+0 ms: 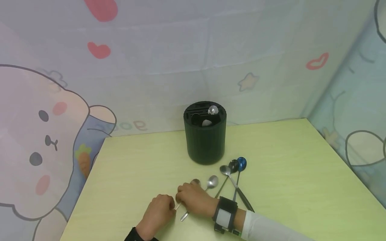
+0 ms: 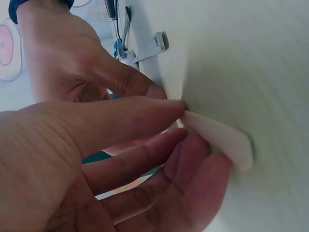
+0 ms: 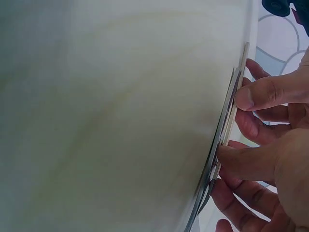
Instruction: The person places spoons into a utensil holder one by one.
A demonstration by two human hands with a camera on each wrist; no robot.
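Pickup step: both hands are on silver spoons lying flat on the green worktop (image 1: 286, 160). Left hand (image 1: 159, 211) pinches a spoon handle (image 1: 178, 206); right hand (image 1: 194, 201) has fingers curled over the spoons (image 1: 211, 182) next to it. My read: next move needs handles lifted clear, then aimed at black holder (image 1: 205, 134). No readable writing or brands.

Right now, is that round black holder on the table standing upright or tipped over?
Upright: the round black holder stands on its base, its open top facing up with spoon ends showing inside.
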